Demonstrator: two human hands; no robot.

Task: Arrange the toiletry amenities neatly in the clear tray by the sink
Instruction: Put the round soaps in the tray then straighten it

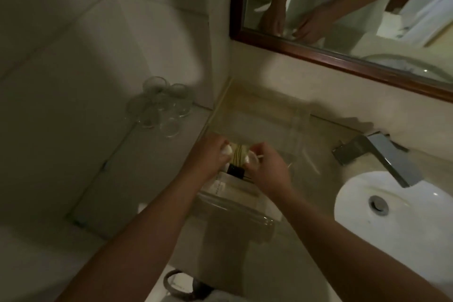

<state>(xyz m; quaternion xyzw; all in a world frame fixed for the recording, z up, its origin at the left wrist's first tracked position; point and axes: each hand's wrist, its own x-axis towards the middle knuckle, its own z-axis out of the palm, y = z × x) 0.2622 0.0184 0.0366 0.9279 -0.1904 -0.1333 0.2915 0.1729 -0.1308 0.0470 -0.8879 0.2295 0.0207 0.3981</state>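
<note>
A clear tray sits on the counter left of the sink. Over its near half, my left hand and my right hand each pinch one end of a small pale amenity packet with dark stripes. A small black item and white flat packets lie in the tray just below the hands. The picture is dim and blurred, so the labels cannot be read.
A white sink basin with a chrome faucet lies to the right. Several upturned clear glasses stand on a ledge at the left. A wood-framed mirror hangs behind. A clear cylinder lies at the tray's near edge.
</note>
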